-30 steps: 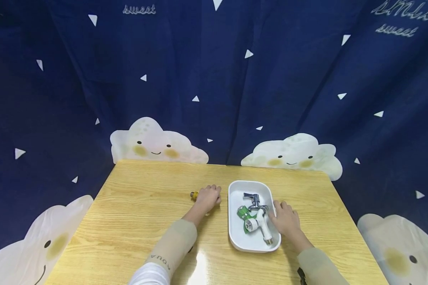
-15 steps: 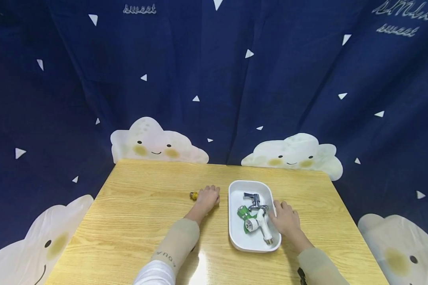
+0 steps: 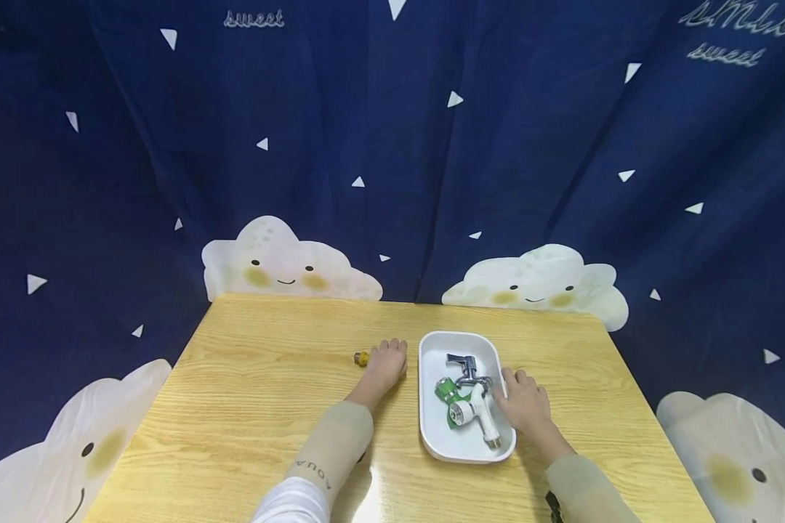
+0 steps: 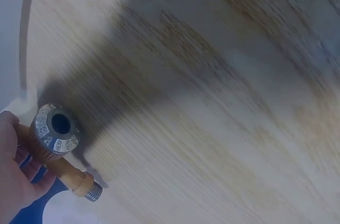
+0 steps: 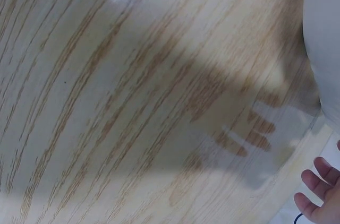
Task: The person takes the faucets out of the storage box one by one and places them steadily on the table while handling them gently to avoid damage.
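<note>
My left hand (image 3: 387, 361) grips a yellow tap on the left side of the white tray (image 3: 427, 363). In the head view only one end of that yellow tap (image 3: 362, 359) sticks out past the hand. The left wrist view shows the tap (image 4: 65, 172) with a round grey-rimmed knob end and a threaded metal end, my fingers around its other part. My right hand (image 3: 526, 401) rests at the tray's right rim, fingers relaxed; the right wrist view catches those fingers (image 5: 317, 186) loosely bent beside the tray's outer wall (image 5: 325, 38).
Inside the tray lie a chrome tap (image 3: 469, 368), a green tap (image 3: 446, 390) and a white tap (image 3: 482, 414), close together. The tray stands on a wooden table (image 3: 268, 363). A dark blue curtain (image 3: 392, 145) with clouds hangs behind the table.
My left hand has shifted slightly to the right with the yellow tap, its forearm swinging the same way. The right hand, the tray and the taps in it stay put.
</note>
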Motion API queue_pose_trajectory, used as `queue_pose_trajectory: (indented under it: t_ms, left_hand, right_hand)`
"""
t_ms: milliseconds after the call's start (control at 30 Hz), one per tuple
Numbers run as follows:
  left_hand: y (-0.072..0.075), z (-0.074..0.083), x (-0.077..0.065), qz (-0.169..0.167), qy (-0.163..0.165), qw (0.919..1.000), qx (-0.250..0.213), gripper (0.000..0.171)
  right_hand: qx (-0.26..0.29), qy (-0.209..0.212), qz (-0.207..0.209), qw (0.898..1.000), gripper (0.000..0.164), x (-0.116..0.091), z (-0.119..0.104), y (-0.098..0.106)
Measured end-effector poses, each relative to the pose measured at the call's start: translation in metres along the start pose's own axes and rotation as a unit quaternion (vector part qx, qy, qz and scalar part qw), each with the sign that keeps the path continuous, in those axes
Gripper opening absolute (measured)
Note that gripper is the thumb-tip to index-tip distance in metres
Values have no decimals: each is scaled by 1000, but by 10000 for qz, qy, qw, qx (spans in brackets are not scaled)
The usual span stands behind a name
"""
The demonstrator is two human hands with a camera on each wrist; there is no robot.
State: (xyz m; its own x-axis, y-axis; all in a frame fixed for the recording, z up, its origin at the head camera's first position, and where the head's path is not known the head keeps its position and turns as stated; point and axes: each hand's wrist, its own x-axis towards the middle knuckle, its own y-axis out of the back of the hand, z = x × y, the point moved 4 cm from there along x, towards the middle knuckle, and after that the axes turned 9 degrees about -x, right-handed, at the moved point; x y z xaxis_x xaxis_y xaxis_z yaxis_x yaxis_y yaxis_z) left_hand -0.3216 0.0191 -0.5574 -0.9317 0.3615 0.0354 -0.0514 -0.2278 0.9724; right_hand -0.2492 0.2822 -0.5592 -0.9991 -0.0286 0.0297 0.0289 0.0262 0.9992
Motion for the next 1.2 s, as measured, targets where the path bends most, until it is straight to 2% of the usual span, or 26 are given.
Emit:
queue_pose_trajectory:
  t_ms: [133,300,467,700,867,1200]
  left_hand:
    - [-1,2,-1,-71,51,9999,-94,34]
    - [-3,3,0,77,-32,9999,-116,33]
    - [-5,6,-3,40,38,9997,-223,35]
    - [-10,10,-7,102,-4,9998,-156,32]
    - [-16,9,-10,-36,21,10000,-47,32]
    - [-18,10,-11,-81,91,9999,3,32]
  right_hand:
    - [15,2,-7,10000,51,0,0,0]
    - [24,-9,-28,10000,51,0,0,0]
    - [26,-20,-24,10000,51,0,0,1]
    - [6,-6,-21,10000,52,0,-1,2]
    - [31,-6,-18,10000,52,-1,-2,3]
    - [25,-37,-71,10000,52,0,-1,2]
